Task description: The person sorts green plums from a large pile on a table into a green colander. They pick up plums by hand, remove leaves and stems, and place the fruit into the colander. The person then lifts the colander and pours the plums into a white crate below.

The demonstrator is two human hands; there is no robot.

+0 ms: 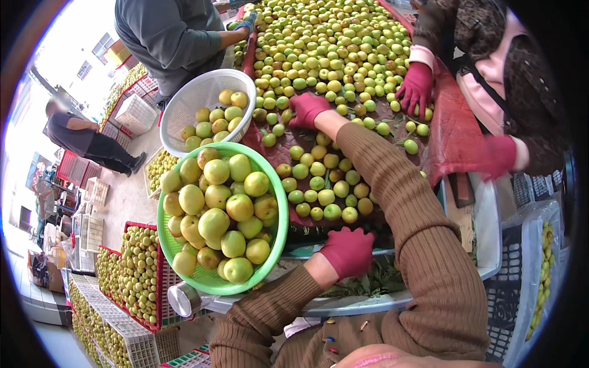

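My right hand [307,111], in a dark pink glove, reaches over the sorting table with its fingers bent down among round yellow-green fruits [317,169] that look like jujubes. One fruit shows by its fingertips; its palm is hidden. Lower down, my left hand [347,254] in a matching glove curls at the table's near edge, above a tray of green leaves [368,280]. Whether anything is inside its fingers is hidden. To its left a green plastic basket [281,216] is heaped with larger-looking fruits. Behind it leans a white plastic colander [177,108], part filled.
A co-worker's gloved hand [418,87] touches fruit at the right; the other gloved hand [497,156] is blurred. Another worker's gloved hand [248,24] is at the far left edge. Fruit-filled crates [138,271] stand on the floor. A metal-lidded jar [184,298] sits below the green basket.
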